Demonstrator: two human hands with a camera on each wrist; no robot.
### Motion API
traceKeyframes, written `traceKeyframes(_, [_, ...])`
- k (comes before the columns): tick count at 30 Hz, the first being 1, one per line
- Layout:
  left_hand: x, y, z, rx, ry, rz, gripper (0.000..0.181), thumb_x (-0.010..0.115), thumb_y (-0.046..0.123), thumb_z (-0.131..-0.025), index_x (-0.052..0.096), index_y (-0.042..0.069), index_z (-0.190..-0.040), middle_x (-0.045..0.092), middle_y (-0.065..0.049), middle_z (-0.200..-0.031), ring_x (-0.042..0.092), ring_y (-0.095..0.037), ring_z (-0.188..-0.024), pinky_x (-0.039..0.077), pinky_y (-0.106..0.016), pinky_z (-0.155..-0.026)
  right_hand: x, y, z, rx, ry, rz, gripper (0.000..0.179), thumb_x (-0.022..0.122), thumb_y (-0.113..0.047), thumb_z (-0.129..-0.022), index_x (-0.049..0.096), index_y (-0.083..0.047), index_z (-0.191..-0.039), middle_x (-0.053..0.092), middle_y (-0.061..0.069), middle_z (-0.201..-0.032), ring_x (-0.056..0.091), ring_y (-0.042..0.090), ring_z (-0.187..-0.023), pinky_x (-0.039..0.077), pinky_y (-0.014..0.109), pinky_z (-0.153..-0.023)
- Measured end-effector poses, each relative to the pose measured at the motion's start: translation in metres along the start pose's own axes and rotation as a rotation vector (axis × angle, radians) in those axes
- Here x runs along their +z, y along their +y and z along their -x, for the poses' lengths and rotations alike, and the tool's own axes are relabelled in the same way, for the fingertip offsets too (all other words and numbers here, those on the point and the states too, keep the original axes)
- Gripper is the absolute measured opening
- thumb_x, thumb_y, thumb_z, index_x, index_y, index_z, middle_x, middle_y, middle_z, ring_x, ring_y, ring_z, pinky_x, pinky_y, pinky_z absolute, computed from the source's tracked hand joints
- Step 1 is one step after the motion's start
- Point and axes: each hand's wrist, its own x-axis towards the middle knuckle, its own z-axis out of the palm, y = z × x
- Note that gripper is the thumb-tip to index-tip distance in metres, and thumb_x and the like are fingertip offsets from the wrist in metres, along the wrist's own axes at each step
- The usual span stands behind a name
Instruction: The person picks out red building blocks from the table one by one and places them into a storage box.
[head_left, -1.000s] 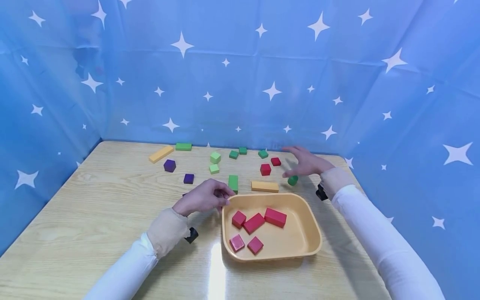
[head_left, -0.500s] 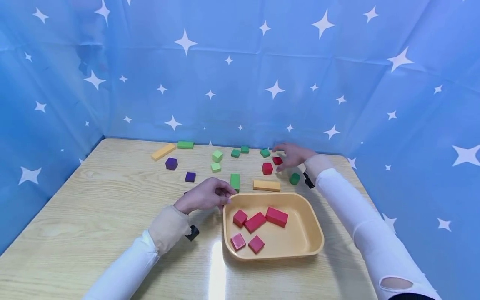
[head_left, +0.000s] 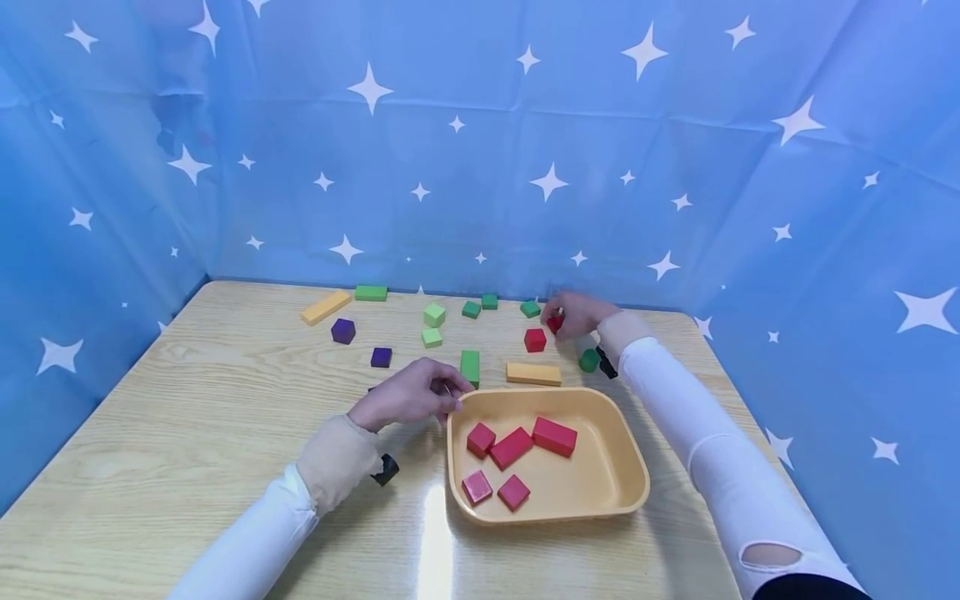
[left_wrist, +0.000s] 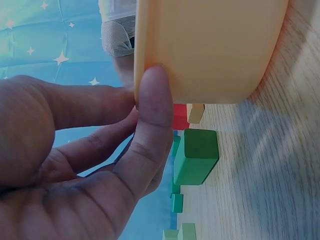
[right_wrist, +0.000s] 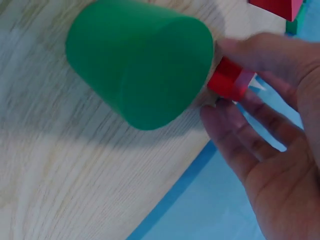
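My left hand (head_left: 408, 392) pinches the left rim of a yellow-orange plastic tray (head_left: 581, 483) between thumb and fingers. In the left wrist view, the thumb and a fingertip lie on either side of the tray wall (left_wrist: 210, 50). Inside the tray lie several red blocks (head_left: 512, 448). At the far right of the table, my right hand (head_left: 583, 314) has its thumb and fingers around a small red block (right_wrist: 231, 79). A red cube (head_left: 535, 340) stands just left of that hand. Under the right wrist is a green cylinder (head_left: 589, 360), large in the right wrist view.
Behind the tray lie a yellow-orange bar (head_left: 533, 373) and a green block (head_left: 469, 367). Small green blocks (head_left: 471, 309) sit near the back edge, light green cubes (head_left: 434, 315) beside them. Purple blocks (head_left: 343, 331) and another bar (head_left: 326, 307) are further left. A blue star-patterned curtain (head_left: 480, 150) encloses the table.
My right hand has moved left, from above the green cylinder to the small red block, and its fingers have closed around it. The left hand stays at the tray rim.
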Motion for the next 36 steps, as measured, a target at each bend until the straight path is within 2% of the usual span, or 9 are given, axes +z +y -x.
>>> traceKeyframes(4, [0.002,0.0,0.0,0.003,0.001,0.0,0.025,0.064,-0.004,-0.096,0.07,-0.002,-0.12,0.066,-0.012,-0.101,0.065,-0.017,-0.072,0.062,-0.046,-0.076,0.001,0.001,0.002,-0.01,0.021,-0.011,0.031,0.071,0.0,-0.087,0.073,-0.009,-0.116,0.066,0.012,-0.111,0.058,0.024,-0.096,0.052,0.033,-0.078])
traceKeyframes(8, [0.004,0.0,-0.002,0.011,-0.004,-0.015,0.025,0.064,-0.003,-0.096,0.07,-0.001,-0.12,0.066,-0.012,-0.101,0.065,-0.017,-0.071,0.062,-0.045,-0.076,0.003,0.006,0.006,-0.013,0.039,-0.017,0.027,0.073,0.001,-0.087,0.075,-0.01,-0.112,0.068,0.01,-0.109,0.059,0.024,-0.096,0.054,0.032,-0.078])
traceKeyframes(17, [0.008,0.005,-0.007,0.035,-0.021,-0.024,0.023,0.065,-0.002,-0.096,0.071,0.0,-0.119,0.068,-0.013,-0.105,0.065,-0.017,-0.07,0.063,-0.044,-0.074,-0.001,0.007,0.024,-0.049,0.083,0.015,0.028,0.07,0.005,-0.085,0.074,-0.006,-0.111,0.068,0.012,-0.105,0.059,0.025,-0.093,0.054,0.038,-0.083])
traceKeyframes(27, [0.004,0.006,-0.004,-0.004,0.003,-0.043,0.022,0.066,0.0,-0.096,0.071,0.001,-0.117,0.067,-0.01,-0.097,0.065,-0.018,-0.068,0.062,-0.047,-0.075,-0.008,-0.014,0.043,-0.121,0.1,0.06,0.033,0.07,0.006,-0.084,0.072,-0.003,-0.116,0.07,0.012,-0.11,0.065,0.028,-0.101,0.057,0.045,-0.089])
traceKeyframes(36, [0.0,0.002,0.0,-0.005,-0.003,0.007,0.024,0.063,-0.004,-0.096,0.069,-0.003,-0.12,0.066,-0.013,-0.101,0.065,-0.017,-0.07,0.063,-0.045,-0.076,-0.014,-0.036,0.061,-0.176,0.137,0.091,0.031,0.073,0.005,-0.085,0.073,-0.007,-0.114,0.069,0.01,-0.106,0.062,0.025,-0.092,0.059,0.04,-0.082])
